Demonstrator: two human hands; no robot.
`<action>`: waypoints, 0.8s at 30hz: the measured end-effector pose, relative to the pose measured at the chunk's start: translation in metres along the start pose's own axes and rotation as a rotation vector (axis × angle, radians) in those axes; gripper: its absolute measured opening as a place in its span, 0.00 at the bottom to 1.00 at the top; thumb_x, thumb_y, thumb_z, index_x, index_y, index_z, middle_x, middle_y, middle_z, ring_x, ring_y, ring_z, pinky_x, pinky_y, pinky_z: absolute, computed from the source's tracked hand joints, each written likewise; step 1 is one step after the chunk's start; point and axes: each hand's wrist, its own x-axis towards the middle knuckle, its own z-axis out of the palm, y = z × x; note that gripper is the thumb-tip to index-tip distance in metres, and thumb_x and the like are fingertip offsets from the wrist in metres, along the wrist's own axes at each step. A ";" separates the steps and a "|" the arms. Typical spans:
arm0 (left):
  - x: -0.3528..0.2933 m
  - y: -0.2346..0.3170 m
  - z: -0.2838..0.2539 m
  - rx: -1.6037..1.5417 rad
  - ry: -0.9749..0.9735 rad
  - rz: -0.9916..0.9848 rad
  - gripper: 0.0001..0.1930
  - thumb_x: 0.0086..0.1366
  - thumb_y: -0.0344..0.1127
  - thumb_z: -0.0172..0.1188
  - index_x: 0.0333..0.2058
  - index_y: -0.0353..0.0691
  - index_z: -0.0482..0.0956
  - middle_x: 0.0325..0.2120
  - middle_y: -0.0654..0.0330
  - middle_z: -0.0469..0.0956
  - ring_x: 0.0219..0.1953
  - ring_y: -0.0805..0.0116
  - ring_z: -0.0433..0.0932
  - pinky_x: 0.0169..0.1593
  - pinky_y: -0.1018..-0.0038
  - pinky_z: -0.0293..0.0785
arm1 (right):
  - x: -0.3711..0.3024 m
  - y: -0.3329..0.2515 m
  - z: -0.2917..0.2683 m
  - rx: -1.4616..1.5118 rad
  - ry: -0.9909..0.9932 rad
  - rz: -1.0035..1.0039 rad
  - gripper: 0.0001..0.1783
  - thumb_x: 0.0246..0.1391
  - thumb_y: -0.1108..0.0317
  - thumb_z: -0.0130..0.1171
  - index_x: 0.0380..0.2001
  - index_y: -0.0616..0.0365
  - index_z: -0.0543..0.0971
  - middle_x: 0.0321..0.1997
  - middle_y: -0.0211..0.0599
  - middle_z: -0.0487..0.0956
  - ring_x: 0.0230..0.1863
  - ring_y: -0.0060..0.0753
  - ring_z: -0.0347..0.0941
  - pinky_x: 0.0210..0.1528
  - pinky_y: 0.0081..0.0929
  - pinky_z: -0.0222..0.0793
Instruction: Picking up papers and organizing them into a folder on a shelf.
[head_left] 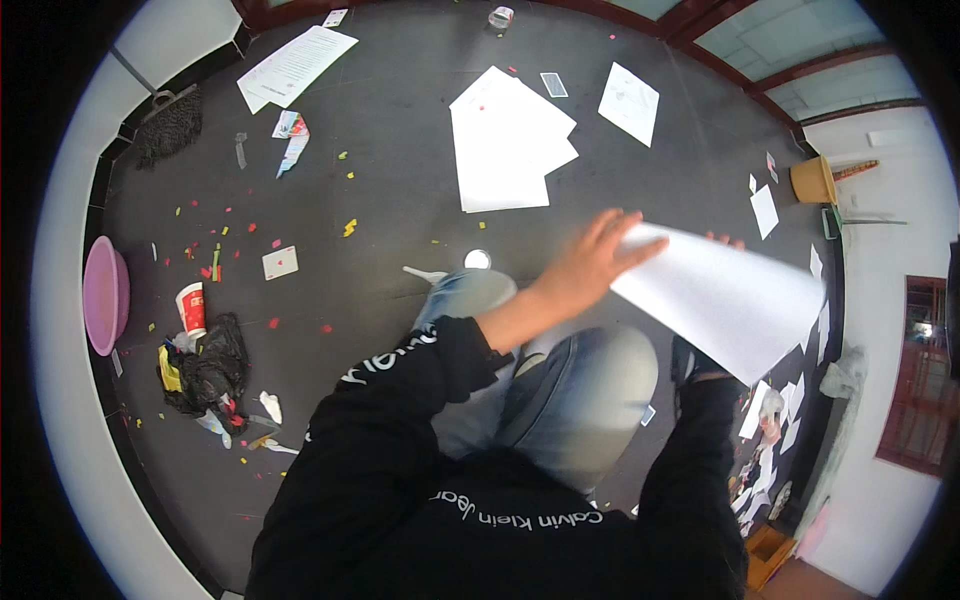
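I crouch over a dark floor with white paper (725,295) raised in front of my right knee. My left hand (590,262), a little blurred, has its fingers closed on the left end of the paper. Most of my right hand (727,240) is hidden behind the paper; only fingertips show along its far edge, gripping it there. Whether this is one sheet or a few I cannot tell. On the floor ahead lie overlapping white sheets (500,150), with a small round white object (478,260) nearer my knees.
At left are a pink basin (106,295), a mop (168,125), a red paper cup (191,308), a black plastic bag (220,360) and a playing card (280,263). Coloured scraps are scattered about. Toward the right wall stand a tan bucket (813,182) and a heap of papers (765,480).
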 end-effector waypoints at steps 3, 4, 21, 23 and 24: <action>0.002 -0.022 -0.064 0.125 0.341 0.037 0.27 0.46 0.21 0.48 0.47 0.52 0.69 0.38 0.60 0.69 0.38 0.65 0.70 0.36 0.77 0.72 | 0.038 0.018 0.034 0.099 -0.637 -0.060 0.19 0.49 0.60 0.50 0.44 0.56 0.66 0.49 0.41 0.64 0.58 0.40 0.53 0.61 0.37 0.49; 0.003 -0.028 -0.082 0.155 0.395 0.055 0.26 0.45 0.22 0.49 0.45 0.51 0.71 0.35 0.62 0.71 0.34 0.66 0.72 0.32 0.78 0.72 | 0.050 0.026 0.040 0.097 -0.645 -0.068 0.19 0.49 0.60 0.50 0.44 0.56 0.66 0.49 0.41 0.64 0.58 0.40 0.53 0.61 0.37 0.49; -0.305 -0.114 -0.198 0.679 0.365 -0.850 0.23 0.46 0.19 0.48 0.43 0.43 0.73 0.30 0.54 0.73 0.32 0.62 0.72 0.37 0.75 0.68 | 0.175 0.195 -0.097 -1.136 -0.278 0.750 0.24 0.46 0.61 0.55 0.46 0.60 0.67 0.46 0.38 0.69 0.48 0.32 0.65 0.49 0.26 0.59; -0.316 -0.086 -0.193 0.774 0.325 -0.952 0.23 0.45 0.18 0.48 0.43 0.42 0.73 0.29 0.55 0.73 0.33 0.63 0.71 0.38 0.74 0.68 | 0.199 0.217 -0.129 -1.172 -0.227 0.770 0.25 0.45 0.61 0.56 0.46 0.60 0.67 0.47 0.40 0.68 0.49 0.34 0.64 0.49 0.28 0.59; -0.324 -0.075 -0.191 0.815 0.260 -1.029 0.24 0.44 0.18 0.48 0.44 0.42 0.72 0.29 0.55 0.72 0.32 0.63 0.71 0.37 0.74 0.67 | 0.215 0.230 -0.144 -1.318 -0.204 0.679 0.26 0.44 0.60 0.57 0.46 0.61 0.66 0.48 0.42 0.68 0.50 0.36 0.63 0.50 0.29 0.59</action>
